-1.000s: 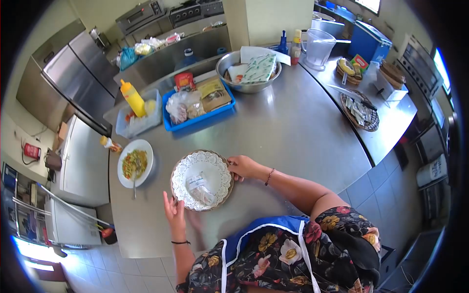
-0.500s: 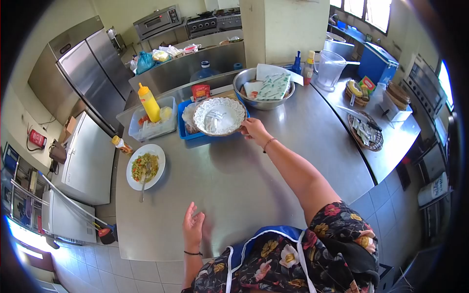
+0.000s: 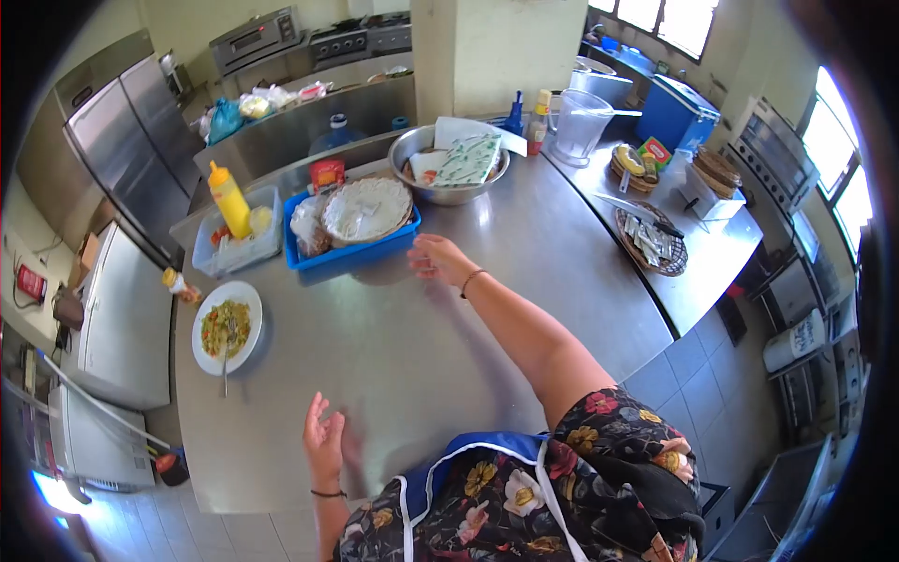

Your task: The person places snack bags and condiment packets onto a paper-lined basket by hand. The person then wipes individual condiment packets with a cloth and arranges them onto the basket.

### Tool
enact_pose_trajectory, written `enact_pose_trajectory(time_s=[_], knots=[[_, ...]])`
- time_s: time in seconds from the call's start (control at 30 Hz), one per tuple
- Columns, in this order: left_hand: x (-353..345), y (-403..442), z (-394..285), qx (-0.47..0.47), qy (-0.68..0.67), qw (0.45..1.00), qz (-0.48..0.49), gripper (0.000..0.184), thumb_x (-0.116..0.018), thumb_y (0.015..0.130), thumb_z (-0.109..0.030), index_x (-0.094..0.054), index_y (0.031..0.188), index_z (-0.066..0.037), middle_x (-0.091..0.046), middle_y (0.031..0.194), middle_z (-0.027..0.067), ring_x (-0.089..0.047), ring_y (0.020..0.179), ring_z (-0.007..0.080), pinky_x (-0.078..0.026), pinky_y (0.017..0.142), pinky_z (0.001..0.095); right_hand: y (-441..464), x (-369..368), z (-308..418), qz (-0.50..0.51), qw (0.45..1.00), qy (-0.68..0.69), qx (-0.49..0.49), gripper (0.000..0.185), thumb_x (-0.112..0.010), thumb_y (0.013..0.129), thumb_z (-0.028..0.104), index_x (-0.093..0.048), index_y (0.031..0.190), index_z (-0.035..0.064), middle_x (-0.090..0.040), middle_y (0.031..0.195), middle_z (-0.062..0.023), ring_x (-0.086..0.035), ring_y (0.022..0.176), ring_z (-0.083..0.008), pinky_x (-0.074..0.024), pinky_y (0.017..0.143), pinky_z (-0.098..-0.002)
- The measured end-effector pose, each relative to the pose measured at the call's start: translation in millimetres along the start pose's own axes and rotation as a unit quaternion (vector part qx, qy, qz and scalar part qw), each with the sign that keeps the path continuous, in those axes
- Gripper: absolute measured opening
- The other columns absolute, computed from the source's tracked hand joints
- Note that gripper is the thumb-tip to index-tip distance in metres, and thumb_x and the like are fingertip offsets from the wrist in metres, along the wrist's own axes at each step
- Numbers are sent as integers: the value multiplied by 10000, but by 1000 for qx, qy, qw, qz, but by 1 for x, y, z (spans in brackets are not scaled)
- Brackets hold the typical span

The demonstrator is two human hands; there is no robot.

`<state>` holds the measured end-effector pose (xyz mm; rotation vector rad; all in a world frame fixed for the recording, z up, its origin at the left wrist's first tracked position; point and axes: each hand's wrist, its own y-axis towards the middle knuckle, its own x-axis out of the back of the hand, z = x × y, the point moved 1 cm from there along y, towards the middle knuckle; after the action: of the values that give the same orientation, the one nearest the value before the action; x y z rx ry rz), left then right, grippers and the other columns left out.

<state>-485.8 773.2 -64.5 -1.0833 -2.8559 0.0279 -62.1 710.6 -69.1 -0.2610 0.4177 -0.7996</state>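
My right hand (image 3: 438, 259) is over the steel table, just in front of the blue tray (image 3: 351, 251), with its fingers apart and nothing in them. In the tray lies a round basket lined with a white lacy doily (image 3: 367, 210), beside a clear plastic bag of brown food (image 3: 309, 227). Near the front edge of the table hovers my left hand (image 3: 324, 434), fingers spread and holding nothing. A white plate (image 3: 251, 348) of chopped vegetables and yellowish food, with a fork (image 3: 225, 367) resting in it, sits at the left.
Behind the tray stand a steel bowl (image 3: 459, 193) with papers on it and a red packet (image 3: 327, 174). A clear bin (image 3: 267, 255) holds a yellow squeeze bottle (image 3: 230, 200). On the right are a clear pitcher (image 3: 575, 131) and a wicker basket with sachets and a knife (image 3: 653, 242).
My right hand has let go of the lined basket, which now rests in the blue tray, and has drawn back toward me. The camera view has shifted to the right.
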Motion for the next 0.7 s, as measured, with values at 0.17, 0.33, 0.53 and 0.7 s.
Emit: enact_pose_trajectory(time_s=[0.17, 0.33, 0.53, 0.7], knots=[[-15, 2, -4, -21, 6, 1000, 20, 633, -686, 902, -128, -389, 1455, -44, -515, 1335, 159, -573, 995, 154, -491, 886, 289, 0, 7, 2, -15, 1000, 9, -11, 605, -595, 949, 377, -355, 1435, 108, -634, 1099, -71, -627, 842, -180, -535, 706, -379], [-19, -3, -10, -3, -7, 1000, 21, 639, -692, 905, -150, -385, 1453, -37, -508, 1336, 164, -570, 1010, 160, -493, 889, 294, 12, -37, 14, -68, 997, -21, 8, 775, -578, 957, 376, -94, 1543, 219, -650, 1057, -83, -640, 774, -162, -545, 612, -346], [-6, -2, -2, 23, 3, 1000, -1, 630, -678, 912, -147, -378, 1453, -30, -495, 1343, 180, -573, 1022, 168, -493, 899, 297, 45, -64, 17, -127, 990, -26, 60, 760, -572, 937, 236, -105, 1537, 237, -656, 1029, -89, -666, 674, -167, -550, 511, -315], [-8, 22, 20, 30, -12, 999, -15, 654, -663, 917, -123, -342, 1485, -81, -500, 1337, 190, -579, 1015, 133, -484, 892, 275, 44, -47, 13, -84, 992, -42, 84, 687, -529, 911, 141, -213, 1518, 206, -652, 1012, -84, -665, 653, -157, -545, 494, -296]])
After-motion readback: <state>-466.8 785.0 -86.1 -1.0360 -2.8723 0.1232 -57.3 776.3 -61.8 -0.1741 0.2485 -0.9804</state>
